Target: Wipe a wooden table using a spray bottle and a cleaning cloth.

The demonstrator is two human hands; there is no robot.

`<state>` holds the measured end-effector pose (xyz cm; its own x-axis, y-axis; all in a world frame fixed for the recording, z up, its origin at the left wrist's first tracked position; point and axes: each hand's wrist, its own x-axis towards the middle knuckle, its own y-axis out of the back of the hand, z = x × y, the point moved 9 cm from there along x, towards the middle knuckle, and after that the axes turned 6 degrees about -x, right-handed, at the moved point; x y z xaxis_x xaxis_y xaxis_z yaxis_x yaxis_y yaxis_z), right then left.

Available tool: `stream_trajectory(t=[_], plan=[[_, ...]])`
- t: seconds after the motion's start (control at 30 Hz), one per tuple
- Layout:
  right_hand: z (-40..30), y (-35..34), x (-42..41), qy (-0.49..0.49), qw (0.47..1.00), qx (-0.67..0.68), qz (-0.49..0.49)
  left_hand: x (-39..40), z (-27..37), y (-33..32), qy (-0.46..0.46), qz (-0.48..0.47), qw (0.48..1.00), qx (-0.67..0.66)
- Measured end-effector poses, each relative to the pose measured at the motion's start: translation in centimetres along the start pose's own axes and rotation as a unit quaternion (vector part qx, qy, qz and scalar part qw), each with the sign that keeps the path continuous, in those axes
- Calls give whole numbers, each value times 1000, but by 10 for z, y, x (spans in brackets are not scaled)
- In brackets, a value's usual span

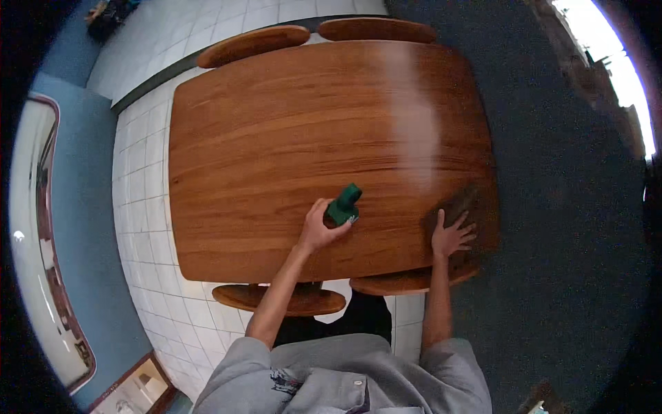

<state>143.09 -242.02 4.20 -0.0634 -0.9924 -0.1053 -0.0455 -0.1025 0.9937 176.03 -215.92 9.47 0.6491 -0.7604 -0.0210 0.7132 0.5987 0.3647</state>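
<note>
My left hand (315, 226) grips a small dark green object (342, 207) with a blocky body and a narrower raised end. What exactly it is, I cannot tell. It is over the front part of a brown wooden table (279, 139), and whether it touches the top is unclear. Toward the table's right front corner, my right hand (451, 235) has its fingers spread and holds nothing. A dark patch, perhaps a shadow, surrounds that hand; contact with the wood cannot be made out.
Wooden chairs stand at the near side, one chair (279, 299) left and another chair (390, 283) right. Two chair tops (375, 30) show along the far edge. White floor tiles (142, 207) lie left, beside a blue wall (85, 207) with a framed mirror-like panel (31, 233).
</note>
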Motion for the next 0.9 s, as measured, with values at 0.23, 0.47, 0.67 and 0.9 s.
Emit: stream_trajectory(t=[0.23, 0.47, 0.67, 0.9], plan=[[-248, -3, -226, 376, 927, 7, -4, -69, 0, 139, -21, 134, 990, 40], [-427, -10, -492, 671, 718, 169, -80, -132, -11, 282, -13, 346, 937, 53], [-560, -21, -474, 795, 593, 112, -66, -121, -51, 286, 124, 319, 928, -147], [-459, 25, -156, 494, 862, 51, 98, -52, -86, 261, 74, 280, 944, -159]])
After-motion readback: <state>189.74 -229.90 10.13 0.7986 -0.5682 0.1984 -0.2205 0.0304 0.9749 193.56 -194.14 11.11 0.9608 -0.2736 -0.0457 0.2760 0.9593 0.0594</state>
